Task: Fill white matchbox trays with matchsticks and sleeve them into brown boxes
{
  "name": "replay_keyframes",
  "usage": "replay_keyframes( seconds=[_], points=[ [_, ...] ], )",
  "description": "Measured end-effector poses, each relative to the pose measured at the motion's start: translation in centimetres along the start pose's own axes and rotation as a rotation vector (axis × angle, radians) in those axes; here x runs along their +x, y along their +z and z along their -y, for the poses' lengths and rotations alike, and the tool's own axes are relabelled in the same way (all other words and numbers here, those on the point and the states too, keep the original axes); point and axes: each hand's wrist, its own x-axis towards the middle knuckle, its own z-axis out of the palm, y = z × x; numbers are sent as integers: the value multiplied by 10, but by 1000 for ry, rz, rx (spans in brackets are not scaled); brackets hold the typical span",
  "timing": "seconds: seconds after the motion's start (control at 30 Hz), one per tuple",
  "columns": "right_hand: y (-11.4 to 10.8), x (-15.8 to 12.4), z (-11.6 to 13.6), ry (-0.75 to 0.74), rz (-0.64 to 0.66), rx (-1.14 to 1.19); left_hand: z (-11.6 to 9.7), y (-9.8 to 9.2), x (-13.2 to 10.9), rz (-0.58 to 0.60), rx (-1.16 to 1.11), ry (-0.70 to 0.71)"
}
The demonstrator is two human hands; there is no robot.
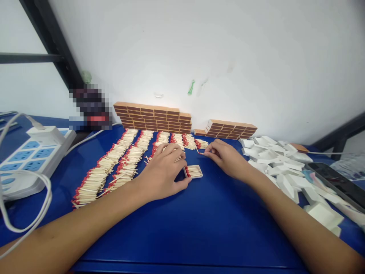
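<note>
My left hand (164,171) lies on the blue table (199,228), fingers curled over loose matches, thumb against a small white tray of red-tipped matches (193,171). My right hand (226,156) sits just right of the tray and pinches a single match (201,153) by its end. Long rows of red-tipped matches (119,163) stretch from the near left toward the wall.
Stacked brown matchbox sleeves (154,117) and a lower stack (230,129) line the wall. A heap of white inner trays (279,163) lies at right beside a dark phone (336,182). A white power strip (31,156) with cables sits at left.
</note>
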Motion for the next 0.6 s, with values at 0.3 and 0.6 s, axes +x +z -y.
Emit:
replay_keyframes(
  seconds=[0.3, 0.6],
  points=[
    [2, -21, 57, -147, 146, 125, 0, 2, 1, 10, -10, -10],
    [-9, -19, 50, -126, 104, 135, 1, 1, 1, 28, -39, -6]
  ],
)
